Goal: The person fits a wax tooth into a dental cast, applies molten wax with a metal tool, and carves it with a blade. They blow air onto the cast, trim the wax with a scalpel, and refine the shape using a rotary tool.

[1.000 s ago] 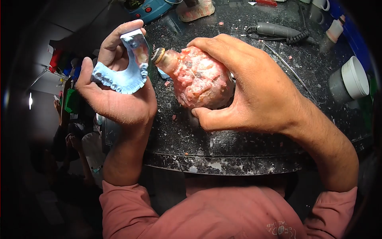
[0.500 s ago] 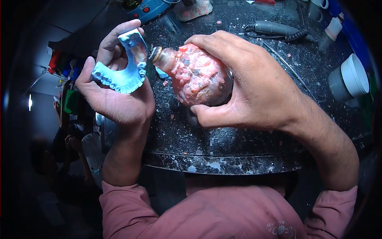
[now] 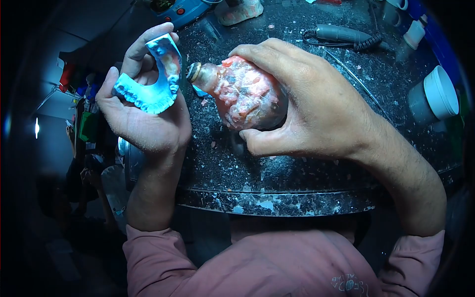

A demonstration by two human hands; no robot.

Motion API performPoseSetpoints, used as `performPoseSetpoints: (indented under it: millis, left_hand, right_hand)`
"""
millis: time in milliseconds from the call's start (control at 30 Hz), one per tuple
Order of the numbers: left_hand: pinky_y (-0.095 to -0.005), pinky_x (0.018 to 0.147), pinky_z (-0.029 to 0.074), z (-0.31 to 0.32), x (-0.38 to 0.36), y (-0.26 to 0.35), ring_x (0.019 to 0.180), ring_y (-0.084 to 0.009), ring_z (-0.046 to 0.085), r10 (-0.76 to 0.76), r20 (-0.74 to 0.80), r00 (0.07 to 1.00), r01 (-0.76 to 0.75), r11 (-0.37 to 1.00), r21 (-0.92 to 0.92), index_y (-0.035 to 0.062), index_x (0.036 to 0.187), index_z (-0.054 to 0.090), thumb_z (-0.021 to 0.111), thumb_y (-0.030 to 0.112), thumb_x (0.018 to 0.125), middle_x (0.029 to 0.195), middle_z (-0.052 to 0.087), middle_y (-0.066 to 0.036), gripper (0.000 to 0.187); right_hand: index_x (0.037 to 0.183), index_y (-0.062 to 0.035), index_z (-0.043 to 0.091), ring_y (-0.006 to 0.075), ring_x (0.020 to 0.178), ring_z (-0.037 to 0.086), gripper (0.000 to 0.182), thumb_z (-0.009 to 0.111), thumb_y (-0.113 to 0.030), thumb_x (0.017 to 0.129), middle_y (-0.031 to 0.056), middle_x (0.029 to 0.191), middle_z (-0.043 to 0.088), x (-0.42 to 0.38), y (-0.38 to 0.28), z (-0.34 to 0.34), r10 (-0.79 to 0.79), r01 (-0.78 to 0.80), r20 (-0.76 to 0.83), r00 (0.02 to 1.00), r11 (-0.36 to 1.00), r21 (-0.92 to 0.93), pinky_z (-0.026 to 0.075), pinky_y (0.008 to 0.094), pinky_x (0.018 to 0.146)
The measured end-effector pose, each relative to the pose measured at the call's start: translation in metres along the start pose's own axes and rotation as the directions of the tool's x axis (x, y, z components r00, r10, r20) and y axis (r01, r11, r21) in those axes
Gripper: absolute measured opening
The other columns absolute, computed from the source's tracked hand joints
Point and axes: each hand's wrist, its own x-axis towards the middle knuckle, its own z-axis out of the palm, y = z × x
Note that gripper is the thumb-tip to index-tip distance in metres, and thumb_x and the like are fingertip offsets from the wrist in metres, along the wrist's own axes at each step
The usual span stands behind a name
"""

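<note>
Two items in my grasp: left hand [image 3: 143, 119] grips cast [image 3: 151, 79]; right hand [image 3: 316, 109] grips bottle [image 3: 242, 94], tilted at it, nothing visibly poured yet.

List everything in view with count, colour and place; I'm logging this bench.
dental cast: 1, light blue, held up in the left hand
bottle: 1, glass caked in pink wax, tilted, mouth near the cast, in the right hand
counter: 1, black speckled, littered with pink crumbs
handpiece: 1, grey with coiled black cord, back of counter
tub: 1, white, lying at right edge
small bottle: 1, white, back right
control box: 1, blue, red buttons, back left
sleeves: 2, pink, bottom
left hand: 1, gripping cast
right hand: 1, wrapped round bottle
</note>
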Motion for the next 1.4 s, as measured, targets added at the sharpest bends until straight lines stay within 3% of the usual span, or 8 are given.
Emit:
performPoseSetpoints:
  millis: [33,167,533,700,800,1167,1367,1400]
  left_hand:
    - [-0.0363,0.097,0.044,-0.005,0.001,-0.001,0.106,-0.0269,0.06,-0.003,0.106,0.994,0.017,0.991,-0.132,-0.0085,0.117,0.057,0.015,0.04,0.093,0.114,0.062,-0.023,0.068]
    - [-0.0365,0.098,0.044,-0.008,0.002,-0.003,0.107,-0.0281,0.06,-0.012,0.106,0.994,0.028,0.988,-0.151,-0.0087,0.118,0.056,0.016,0.04,0.093,0.115,0.062,-0.023,0.067]
    - [-0.0352,0.093,0.046,-0.006,0.002,-0.003,0.104,-0.0263,0.061,-0.024,0.014,1.0,0.024,0.999,-0.038,-0.0081,0.114,0.059,0.017,0.042,0.093,0.113,0.063,-0.022,0.068]
    - [-0.0346,0.092,0.046,-0.004,0.002,0.0,0.103,-0.0252,0.061,-0.046,0.031,0.998,0.049,0.995,-0.088,-0.0072,0.113,0.06,0.017,0.042,0.094,0.112,0.064,-0.021,0.068]
    - [-0.0344,0.093,0.046,-0.002,0.001,0.0,0.103,-0.0248,0.061,-0.045,0.012,0.999,0.045,0.996,-0.079,-0.007,0.113,0.06,0.017,0.042,0.094,0.111,0.064,-0.021,0.068]
    - [-0.0346,0.096,0.043,0.0,0.0,-0.002,0.103,-0.0245,0.06,-0.05,-0.024,0.998,0.05,0.998,-0.027,-0.0073,0.113,0.06,0.017,0.042,0.093,0.11,0.065,-0.02,0.068]
    - [-0.0338,0.094,0.044,0.001,-0.001,0.0,0.1,-0.0236,0.06,-0.05,-0.117,0.992,0.059,0.995,0.077,-0.0081,0.114,0.059,0.018,0.043,0.093,0.109,0.064,-0.018,0.069]
    - [-0.0369,0.1,0.041,-0.01,0.001,0.001,0.106,-0.0255,0.058,-0.116,0.041,0.992,0.118,0.992,-0.049,-0.0069,0.12,0.055,0.023,0.041,0.094,0.116,0.061,-0.019,0.063]
  right_hand:
    - [0.118,0.0108,0.054,0.032,0.091,0.064,0.072,0.078,-0.032,0.064,0.0216,0.1,0.06,0.0,0.0,0.0,0.001,-0.001,0.006,1.0,1.0,-0.006,0.054,0.0364,0.082]
    - [0.118,0.0107,0.054,0.0316,0.091,0.064,0.072,0.078,-0.032,0.064,0.0214,0.1,0.06,0.0,0.001,0.001,-0.002,0.002,0.008,1.0,1.0,-0.013,0.055,0.0367,0.082]
    - [0.118,0.0109,0.054,0.0315,0.09,0.064,0.073,0.077,-0.032,0.064,0.0214,0.101,0.059,0.001,-0.002,0.0,0.002,-0.001,0.018,1.0,1.0,-0.022,0.055,0.0366,0.08]
    - [0.118,0.0107,0.054,0.032,0.089,0.064,0.072,0.077,-0.033,0.064,0.0213,0.1,0.059,0.002,-0.002,-0.002,0.027,-0.027,0.007,1.0,0.999,-0.019,0.055,0.0366,0.08]
    - [0.119,0.0041,0.054,0.0273,0.091,0.062,0.067,0.077,-0.02,0.061,0.0146,0.098,0.058,0.002,-0.003,-0.002,0.066,-0.066,0.013,0.998,0.998,-0.001,0.051,0.0345,0.082]
    - [0.12,0.0049,0.054,0.0266,0.09,0.062,0.069,0.078,-0.022,0.06,0.0148,0.098,0.059,0.004,-0.004,-0.004,0.049,-0.049,-0.017,0.999,0.998,-0.036,0.051,0.0343,0.083]
    - [0.122,0.0047,0.054,0.0261,0.092,0.062,0.071,0.078,-0.023,0.061,0.0147,0.1,0.059,0.008,-0.004,-0.01,0.015,-0.016,-0.027,1.0,0.999,-0.04,0.051,0.0344,0.084]
    - [0.122,0.0047,0.054,0.0261,0.092,0.062,0.071,0.078,-0.023,0.061,0.0147,0.1,0.059,0.008,-0.005,-0.011,0.01,-0.012,-0.028,1.0,0.999,-0.049,0.051,0.0344,0.084]
